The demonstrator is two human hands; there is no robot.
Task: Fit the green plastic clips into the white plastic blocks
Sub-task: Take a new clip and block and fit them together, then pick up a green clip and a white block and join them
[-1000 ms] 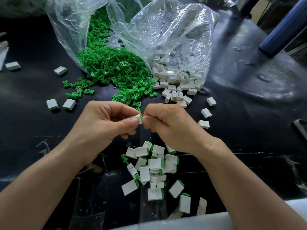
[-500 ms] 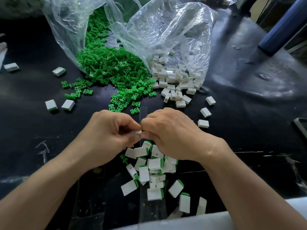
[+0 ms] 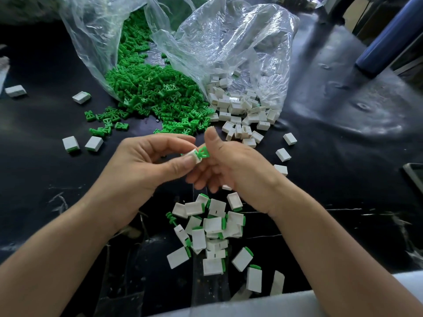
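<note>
The left hand (image 3: 146, 165) pinches a small white plastic block (image 3: 194, 157) between thumb and fingers, open side facing right. The right hand (image 3: 235, 170) holds a small green plastic clip (image 3: 203, 153) touching that opening. Its long axis seems to point left into the block.

The black table (image 3: 343, 202) carries two clear bags (image 3: 229, 42) spilling green clips (image 3: 160, 92) and white blocks (image 3: 238, 106). Fitted blocks (image 3: 212, 225) lie heaped nearer, and perhaps a phone (image 3: 415, 177) at the right edge.
</note>
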